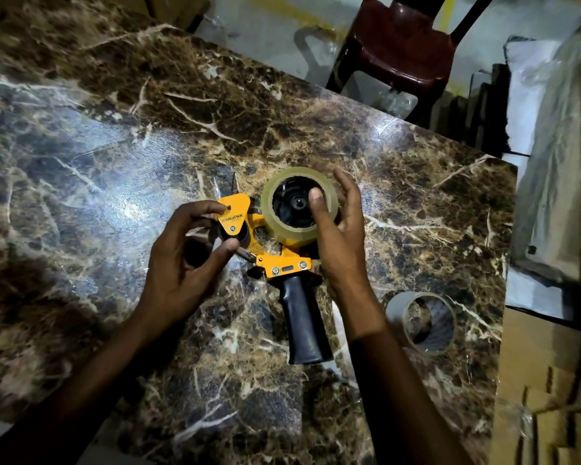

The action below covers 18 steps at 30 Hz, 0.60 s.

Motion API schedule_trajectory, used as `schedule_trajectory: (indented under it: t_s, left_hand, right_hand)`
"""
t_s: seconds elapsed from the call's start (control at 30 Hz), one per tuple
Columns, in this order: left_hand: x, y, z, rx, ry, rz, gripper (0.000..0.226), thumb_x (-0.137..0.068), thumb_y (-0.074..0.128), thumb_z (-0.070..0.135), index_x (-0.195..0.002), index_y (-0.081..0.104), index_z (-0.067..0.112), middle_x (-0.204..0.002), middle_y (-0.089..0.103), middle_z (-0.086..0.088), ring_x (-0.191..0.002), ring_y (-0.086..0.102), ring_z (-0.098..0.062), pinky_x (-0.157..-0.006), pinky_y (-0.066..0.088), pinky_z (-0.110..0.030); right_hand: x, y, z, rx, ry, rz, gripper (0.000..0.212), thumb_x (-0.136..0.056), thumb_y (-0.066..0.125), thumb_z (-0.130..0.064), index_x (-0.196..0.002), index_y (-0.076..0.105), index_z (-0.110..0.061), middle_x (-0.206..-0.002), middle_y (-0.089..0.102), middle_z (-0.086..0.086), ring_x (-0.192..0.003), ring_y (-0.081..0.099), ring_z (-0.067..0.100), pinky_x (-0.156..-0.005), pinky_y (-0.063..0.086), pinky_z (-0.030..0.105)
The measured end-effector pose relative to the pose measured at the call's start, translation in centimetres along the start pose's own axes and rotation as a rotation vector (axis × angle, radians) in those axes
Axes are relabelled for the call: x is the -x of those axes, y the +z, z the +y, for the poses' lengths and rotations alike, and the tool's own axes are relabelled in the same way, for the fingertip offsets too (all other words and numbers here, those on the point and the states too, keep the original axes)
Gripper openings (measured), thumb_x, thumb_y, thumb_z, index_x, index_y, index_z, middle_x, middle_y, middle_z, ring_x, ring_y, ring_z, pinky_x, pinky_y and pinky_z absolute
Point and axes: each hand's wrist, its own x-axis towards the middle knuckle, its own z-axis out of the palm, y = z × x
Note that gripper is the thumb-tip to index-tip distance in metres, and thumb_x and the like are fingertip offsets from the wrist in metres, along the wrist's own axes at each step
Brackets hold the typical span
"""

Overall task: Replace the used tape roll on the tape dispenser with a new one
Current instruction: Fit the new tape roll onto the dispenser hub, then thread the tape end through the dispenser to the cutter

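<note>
On the marble bench the tape dispenser lies flat, handle toward the person. Its hub carries the new tape roll — right hand cups it, thumb pressing the inner rim; left hand pinches the yellow front plate. The empty core sits apart, right of the handle.
</note>
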Motion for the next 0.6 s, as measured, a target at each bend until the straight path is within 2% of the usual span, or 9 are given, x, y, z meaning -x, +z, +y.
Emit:
schedule_trajectory:
  t_s: [0.07,0.1,0.17,0.23,0.3,0.33,0.43,0.53,0.6]
  left_hand:
    - [0.7,-0.4,-0.1,-0.01,-0.054,0.073,0.04,-0.095,0.081,0.028,-0.129,0.059,0.028,-0.114,0.071,-0.004,-0.093,0.073,-0.029,-0.076,0.061,-0.051]
    - [1.1,-0.5,-0.1,-0.002,-0.076,0.094,0.04,-0.093,0.083,0.028,-0.125,0.059,0.028,-0.113,0.072,-0.003,-0.095,0.073,-0.025,-0.077,0.064,-0.052]
    - [1.7,-0.6,0.1,0.002,-0.129,0.1,0.04,-0.09,0.085,0.03,-0.118,0.058,0.024,-0.103,0.075,-0.003,-0.085,0.074,-0.023,-0.065,0.066,-0.053]
    - [1.8,-1.0,0.6,-0.082,-0.169,0.069,0.036,-0.084,0.081,0.039,-0.111,0.063,0.021,-0.092,0.079,0.0,-0.073,0.075,-0.02,-0.064,0.066,-0.048]
    - [1.7,-1.4,0.8,-0.189,-0.198,0.013,0.032,-0.082,0.079,0.048,-0.101,0.07,0.023,-0.084,0.081,0.006,-0.07,0.077,-0.015,-0.066,0.066,-0.043]
    - [1.5,-1.6,0.8,-0.254,-0.203,-0.015,0.033,-0.082,0.08,0.052,-0.098,0.072,0.024,-0.082,0.081,0.009,-0.07,0.078,-0.012,-0.068,0.066,-0.04]
    - [1.2,-1.9,0.6,-0.403,-0.202,-0.056,0.036,-0.078,0.08,0.063,-0.089,0.078,0.029,-0.081,0.082,0.014,-0.074,0.077,0.0,-0.076,0.063,-0.033]
    - [0.8,-2.0,0.7,-0.441,-0.234,-0.09,0.041,-0.069,0.079,0.07,-0.085,0.081,0.032,-0.079,0.081,0.017,-0.076,0.075,0.005,-0.075,0.058,-0.026]
    - [0.5,-1.8,1.0,-0.444,-0.26,-0.121,0.041,-0.066,0.081,0.069,-0.081,0.081,0.031,-0.076,0.08,0.022,-0.072,0.074,0.008,-0.072,0.054,-0.021]
  right_hand:
    - [2.2,-0.1,0.3,0.013,-0.015,0.001,0.06,-0.1,0.065,-0.031,-0.154,0.039,-0.033,-0.137,0.048,-0.031,-0.116,0.05,-0.027,-0.09,0.046,0.001]
    - [3.4,-0.1,0.7,0.01,-0.014,-0.001,0.063,-0.099,0.066,-0.031,-0.154,0.037,-0.035,-0.14,0.047,-0.03,-0.122,0.05,-0.023,-0.092,0.047,0.002]
    - [5.6,-0.2,1.3,0.023,0.022,-0.001,0.071,-0.096,0.068,-0.04,-0.156,0.031,-0.043,-0.153,0.042,-0.021,-0.132,0.053,-0.002,-0.094,0.052,0.012]
    - [7.3,-0.4,1.6,0.06,0.084,-0.011,0.08,-0.089,0.068,-0.057,-0.156,0.024,-0.051,-0.163,0.034,-0.013,-0.134,0.054,0.014,-0.1,0.052,0.027]
    - [8.6,-0.6,1.8,0.095,0.149,-0.023,0.085,-0.083,0.068,-0.068,-0.153,0.022,-0.055,-0.157,0.042,-0.007,-0.134,0.054,0.019,-0.107,0.049,0.04]
    - [9.1,-0.7,1.9,0.111,0.179,-0.027,0.085,-0.081,0.069,-0.071,-0.151,0.024,-0.054,-0.145,0.051,-0.007,-0.13,0.057,0.018,-0.107,0.048,0.04]
    - [10.2,-1.0,2.5,0.144,0.288,-0.071,0.075,-0.075,0.074,-0.071,-0.134,0.038,-0.041,-0.119,0.067,0.0,-0.107,0.069,0.02,-0.092,0.057,0.04]
    - [10.2,-1.1,2.6,-0.007,0.454,-0.175,0.047,-0.088,0.078,-0.043,-0.117,0.049,-0.02,-0.096,0.072,0.012,-0.067,0.068,0.03,-0.059,0.059,0.038]
    - [9.8,-1.1,2.3,-0.095,0.531,-0.249,0.03,-0.096,0.072,-0.026,-0.112,0.057,-0.006,-0.078,0.066,0.017,-0.054,0.062,0.028,-0.05,0.053,0.032]
